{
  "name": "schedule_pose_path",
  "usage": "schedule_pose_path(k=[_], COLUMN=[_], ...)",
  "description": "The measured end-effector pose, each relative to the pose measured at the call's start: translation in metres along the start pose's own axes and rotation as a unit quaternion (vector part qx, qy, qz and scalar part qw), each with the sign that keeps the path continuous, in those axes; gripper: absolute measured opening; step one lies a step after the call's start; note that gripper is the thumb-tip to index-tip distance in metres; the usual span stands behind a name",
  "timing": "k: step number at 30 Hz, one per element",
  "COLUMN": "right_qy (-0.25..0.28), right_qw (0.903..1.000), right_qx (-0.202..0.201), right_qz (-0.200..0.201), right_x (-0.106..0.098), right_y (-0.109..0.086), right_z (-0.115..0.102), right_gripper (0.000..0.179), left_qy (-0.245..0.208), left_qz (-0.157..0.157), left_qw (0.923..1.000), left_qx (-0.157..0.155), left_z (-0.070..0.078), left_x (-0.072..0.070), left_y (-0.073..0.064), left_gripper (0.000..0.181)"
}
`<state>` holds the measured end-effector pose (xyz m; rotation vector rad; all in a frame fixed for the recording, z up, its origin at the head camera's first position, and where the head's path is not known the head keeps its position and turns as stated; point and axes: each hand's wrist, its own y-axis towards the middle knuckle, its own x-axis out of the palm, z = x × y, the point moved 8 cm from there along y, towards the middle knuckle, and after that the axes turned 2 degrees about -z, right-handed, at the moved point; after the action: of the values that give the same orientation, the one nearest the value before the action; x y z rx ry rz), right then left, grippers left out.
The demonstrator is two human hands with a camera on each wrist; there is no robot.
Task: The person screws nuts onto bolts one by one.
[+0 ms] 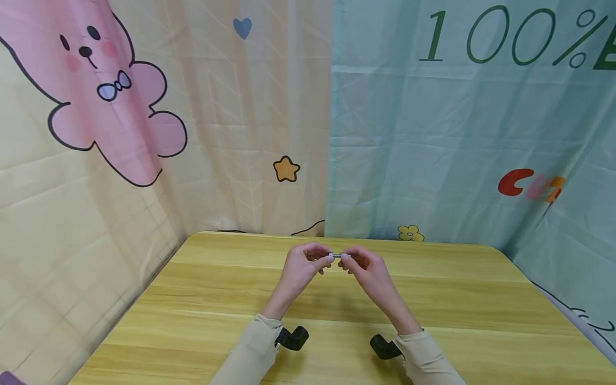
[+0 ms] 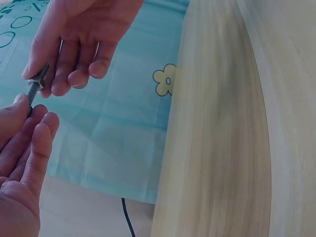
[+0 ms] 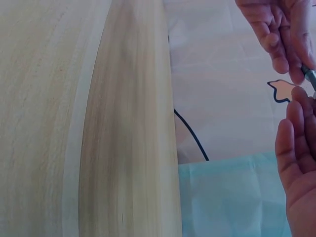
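Note:
A metal bolt (image 1: 336,255) with a threaded shank is held sideways between both hands, above the table. My left hand (image 1: 302,267) pinches one end of it between thumb and fingertips. At the other end, a nut (image 2: 36,83) sits around the shank, and the thumb and index finger of my right hand (image 1: 369,271) pinch there. The left wrist view shows bare thread between the two sets of fingertips. In the right wrist view only a short piece of the bolt (image 3: 309,75) shows at the frame's edge. Fingertips cover the bolt's left end.
Below the hands spreads a wood-grain table (image 1: 216,299). Printed curtains (image 1: 260,107) hang behind it and along both sides. Black wrist cameras (image 1: 293,338) are strapped on at the sleeve cuffs. A dark cord (image 2: 127,217) runs beyond the table's edge.

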<state>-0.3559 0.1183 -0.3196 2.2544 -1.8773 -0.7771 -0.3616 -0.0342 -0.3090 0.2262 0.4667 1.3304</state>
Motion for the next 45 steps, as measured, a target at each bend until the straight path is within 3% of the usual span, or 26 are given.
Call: schedule_pose_path(k=[8,19,38,45], right_qy=[-0.022,0.000,-0.008,-0.002], right_qw=[0.9997,0.9977,0.9998,0.9998], right_qx=[0.009,-0.066,0.019,-0.013], right_qz=[0.002,-0.013,-0.006,-0.014], right_x=[0.000,0.002,-0.002,0.000], right_y=[0.000,-0.001,0.001,0.001], right_z=[-0.003,-0.013,-0.001,-0.006], right_gripper=[0.021,0.021,0.021,0.025], left_qy=[-0.002,-0.003,-0.004,-0.008], left_qz=[-0.003,0.005,-0.003,0.000], left_qw=[1.0000,1.0000,1.0000,0.9999], left_qx=[-0.001,-0.004,-0.006,-0.013], left_z=[-0.001,-0.002,0.001,-0.001], left_x=[0.001,-0.004,0.000,-0.001], left_y=[0.000,0.000,0.001,0.001], left_gripper=[0.011,0.014,0.013,0.014])
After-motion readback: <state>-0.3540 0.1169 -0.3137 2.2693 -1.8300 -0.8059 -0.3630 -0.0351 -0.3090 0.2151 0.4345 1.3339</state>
